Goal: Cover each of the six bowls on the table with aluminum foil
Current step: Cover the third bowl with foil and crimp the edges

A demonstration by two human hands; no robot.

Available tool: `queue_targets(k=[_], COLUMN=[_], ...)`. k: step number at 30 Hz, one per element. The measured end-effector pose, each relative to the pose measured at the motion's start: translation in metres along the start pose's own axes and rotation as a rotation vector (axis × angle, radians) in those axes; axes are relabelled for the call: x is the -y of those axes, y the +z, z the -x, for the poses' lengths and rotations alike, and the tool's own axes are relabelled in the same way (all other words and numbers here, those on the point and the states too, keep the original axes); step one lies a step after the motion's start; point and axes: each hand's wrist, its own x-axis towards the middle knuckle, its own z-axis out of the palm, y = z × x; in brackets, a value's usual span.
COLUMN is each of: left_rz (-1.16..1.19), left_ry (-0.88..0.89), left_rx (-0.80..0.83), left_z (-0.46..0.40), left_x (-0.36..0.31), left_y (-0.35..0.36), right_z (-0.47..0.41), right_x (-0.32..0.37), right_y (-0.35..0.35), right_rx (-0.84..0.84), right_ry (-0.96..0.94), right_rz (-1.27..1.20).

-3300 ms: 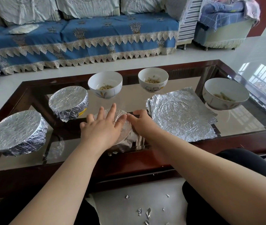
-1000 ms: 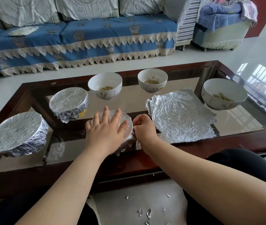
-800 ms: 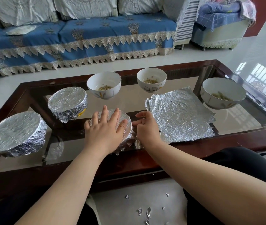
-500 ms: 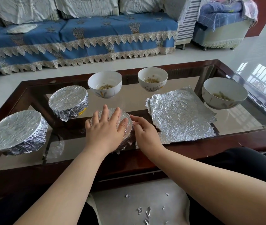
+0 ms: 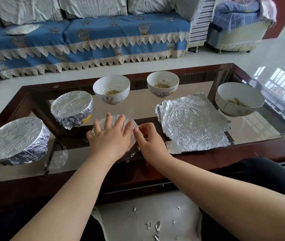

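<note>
Glass coffee table [image 5: 138, 105], near edge: left hand [image 5: 111, 139] lying flat, steadying foil-topped third bowl [image 5: 131, 125]; right hand [image 5: 148, 140] apparently pinching foil at its rim, crimping; three bowls awaiting foil sheets [image 5: 194, 122].

A person's left hand [image 5: 111, 140] presses flat on a foil-wrapped bowl [image 5: 131, 124] at the near edge of a glass coffee table [image 5: 207, 164], while the right hand [image 5: 151, 140] pinches the foil at its side. Two covered bowls [image 5: 72, 108] sit left; three open bowls [image 5: 111, 88] and loose foil sheets [image 5: 194, 122] lie beyond.
</note>
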Motion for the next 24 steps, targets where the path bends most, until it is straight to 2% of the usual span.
queue_targets(k=[4,7,9,14,19,24], left_rz=[-0.060,-0.158,-0.186,-0.086,-0.049,-0.015], left_ry=[0.024,0.051,0.081,0.103,0.098,0.094], left_rx=[-0.005,-0.080,-0.131,-0.151,-0.166,-0.175], left_z=[-0.001,0.000,0.000,-0.002,-0.003,-0.004], left_x=[0.008,0.010,0.010,0.012,0.013,0.012], left_y=[-0.011,-0.008,-0.004,0.001,0.004,0.003], right_z=[-0.005,-0.010,-0.015,-0.021,-0.020,-0.019], right_x=[0.001,0.002,0.001,0.002,0.002,-0.001], right_y=[-0.002,-0.010,-0.015,-0.019,-0.017,-0.010], right_rx=[0.059,0.212,0.290,0.390,0.369,0.303], right_ry=[0.084,0.229,0.290,0.431,0.482,0.441], right_rz=[-0.162,-0.417,-0.469,-0.591,-0.763,-0.873])
